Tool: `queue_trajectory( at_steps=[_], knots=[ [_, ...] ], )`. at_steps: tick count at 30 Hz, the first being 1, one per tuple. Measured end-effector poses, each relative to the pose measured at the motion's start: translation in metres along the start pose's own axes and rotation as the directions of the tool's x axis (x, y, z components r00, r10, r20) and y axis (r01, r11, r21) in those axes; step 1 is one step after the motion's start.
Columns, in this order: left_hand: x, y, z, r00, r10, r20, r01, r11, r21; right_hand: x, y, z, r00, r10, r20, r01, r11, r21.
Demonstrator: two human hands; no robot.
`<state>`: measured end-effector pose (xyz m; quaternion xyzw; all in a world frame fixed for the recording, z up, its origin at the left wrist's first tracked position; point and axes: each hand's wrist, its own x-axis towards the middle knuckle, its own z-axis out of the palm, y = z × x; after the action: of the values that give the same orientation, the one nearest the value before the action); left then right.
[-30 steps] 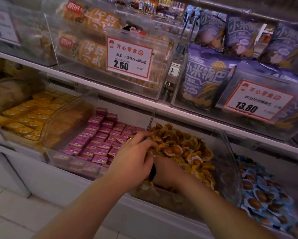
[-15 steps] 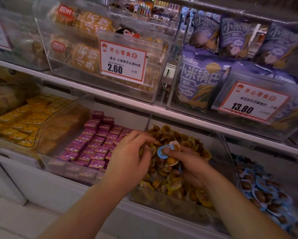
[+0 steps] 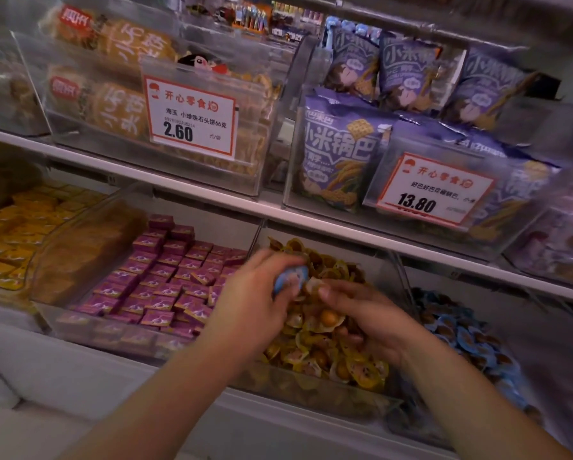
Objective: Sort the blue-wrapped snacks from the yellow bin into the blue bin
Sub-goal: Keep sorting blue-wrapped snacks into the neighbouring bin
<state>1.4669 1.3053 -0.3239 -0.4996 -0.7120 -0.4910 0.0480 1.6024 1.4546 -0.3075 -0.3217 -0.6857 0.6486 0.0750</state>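
Both hands over yellow bin point(image 3: 328, 376), left hand point(image 3: 255, 313) pinching blue-wrapped snack point(image 3: 291, 278).

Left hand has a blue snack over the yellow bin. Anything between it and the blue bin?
Yes: the right hand lies directly between the blue-wrapped snack, pinched in the left hand, and the blue bin. The bins' clear divider wall stands there too.

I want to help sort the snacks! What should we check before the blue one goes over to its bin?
1. Blue-wrapped snack held by the left hand: ok.
2. Snack lifted clear of the yellow bin: ok.
3. Right hand free: cannot tell, it rests among the yellow-wrapped snacks.
4. Blue bin open: ok.
5. Path clear: not ok, the right hand lies between.
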Motion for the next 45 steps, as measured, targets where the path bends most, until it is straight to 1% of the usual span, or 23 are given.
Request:
queue_trajectory(
  at_steps=[1, 2, 3, 4, 6, 8, 11, 13, 15, 18, 22, 23, 25, 27, 28, 30, 32, 34, 36, 39, 41, 43, 45],
  knots=[
    [0.003, -0.003, -0.007, 0.999, -0.001, -0.052, 0.002, 1.000, 0.005, 0.001, 0.000, -0.004, 0.989, -0.044, -0.141, 0.000, 0.953, -0.301],
    [0.006, -0.007, -0.014, 0.995, -0.007, -0.102, 0.007, 1.000, 0.001, 0.003, 0.001, -0.009, 0.956, -0.169, -0.239, -0.015, 0.789, -0.614],
    [0.008, -0.012, -0.021, 0.990, -0.026, -0.141, 0.025, 1.000, -0.012, 0.003, 0.001, -0.010, 0.912, -0.325, -0.251, -0.005, 0.603, -0.798],
    [0.008, -0.016, -0.027, 0.985, -0.047, -0.166, 0.042, 0.999, -0.032, 0.003, 0.001, -0.007, 0.875, -0.437, -0.207, 0.051, 0.510, -0.859],
    [0.005, -0.021, -0.032, 0.980, -0.074, -0.184, 0.065, 0.996, -0.053, 0.004, -0.003, 0.010, 0.871, -0.487, -0.060, 0.243, 0.535, -0.809],
    [0.000, -0.022, -0.032, 0.977, -0.100, -0.189, 0.089, 0.994, -0.063, 0.013, -0.004, 0.037, 0.901, -0.412, 0.137, 0.356, 0.519, -0.777],
    [-0.004, -0.025, -0.033, 0.968, -0.130, -0.217, 0.116, 0.990, -0.076, 0.032, 0.003, 0.075, 0.913, -0.202, 0.354, 0.407, 0.422, -0.810],
    [-0.006, -0.026, -0.037, 0.965, -0.129, -0.230, 0.114, 0.990, -0.079, 0.044, 0.012, 0.089, 0.917, -0.077, 0.392, 0.384, 0.443, -0.810],
    [-0.008, -0.025, -0.041, 0.965, -0.135, -0.226, 0.119, 0.989, -0.086, 0.051, 0.019, 0.095, 0.925, -0.034, 0.378, 0.353, 0.444, -0.824],
    [-0.010, -0.026, -0.045, 0.970, -0.135, -0.204, 0.119, 0.989, -0.086, 0.056, 0.022, 0.098, 0.935, -0.039, 0.351, 0.326, 0.477, -0.816],
    [-0.011, -0.025, -0.043, 0.974, -0.123, -0.192, 0.107, 0.990, -0.093, 0.047, 0.021, 0.095, 0.935, -0.127, 0.331, 0.327, 0.671, -0.666],
    [-0.012, -0.023, -0.042, 0.974, -0.121, -0.190, 0.105, 0.990, -0.094, 0.043, 0.020, 0.092, 0.947, -0.165, 0.274, 0.300, 0.760, -0.577],
    [-0.013, -0.019, -0.038, 0.977, -0.113, -0.181, 0.091, 0.988, -0.122, 0.034, 0.016, 0.083, 0.984, -0.167, 0.063, 0.178, 0.927, -0.329],
    [-0.015, -0.011, -0.032, 0.982, -0.089, -0.165, 0.069, 0.990, -0.122, 0.021, 0.009, 0.070, 0.991, -0.074, -0.110, 0.073, 0.997, -0.020],
    [-0.016, -0.007, -0.026, 0.986, -0.075, -0.148, 0.059, 0.992, -0.110, 0.012, 0.005, 0.063, 0.993, -0.011, -0.120, 0.033, 0.984, 0.178],
    [-0.019, 0.004, -0.011, 0.994, -0.049, -0.098, 0.039, 0.995, -0.096, -0.011, -0.005, 0.050, 0.999, 0.052, 0.007, -0.049, 0.854, 0.519],
    [-0.022, 0.019, 0.009, 0.999, -0.013, -0.050, 0.008, 0.994, -0.113, -0.035, -0.011, 0.043, 0.992, 0.003, 0.126, -0.083, 0.772, 0.630],
    [-0.024, 0.033, 0.029, 1.000, 0.020, 0.017, -0.018, 0.991, -0.130, -0.056, -0.010, 0.037, 0.994, -0.038, 0.101, -0.028, 0.812, 0.584],
    [-0.027, 0.046, 0.043, 0.990, 0.076, 0.118, -0.059, 0.988, -0.142, -0.073, -0.006, 0.025, 0.999, -0.026, -0.023, 0.034, 0.856, 0.517],
    [-0.035, 0.059, 0.054, 0.930, 0.234, 0.284, -0.180, 0.963, -0.201, -0.093, 0.007, -0.009, 0.977, 0.007, -0.212, 0.109, 0.841, 0.530],
    [-0.035, 0.057, 0.054, 0.911, 0.241, 0.336, -0.170, 0.959, -0.227, -0.103, 0.014, -0.039, 0.939, 0.023, -0.343, 0.167, 0.842, 0.512],
    [-0.028, 0.044, 0.049, 0.943, 0.145, 0.299, -0.085, 0.975, -0.203, -0.109, 0.015, -0.071, 0.875, -0.005, -0.484, 0.204, 0.911, 0.358],
    [-0.019, 0.023, 0.041, 0.964, 0.014, 0.266, 0.008, 0.997, -0.081, -0.110, 0.015, -0.103, 0.827, -0.040, -0.560, 0.021, 0.999, -0.041]
  ],
)
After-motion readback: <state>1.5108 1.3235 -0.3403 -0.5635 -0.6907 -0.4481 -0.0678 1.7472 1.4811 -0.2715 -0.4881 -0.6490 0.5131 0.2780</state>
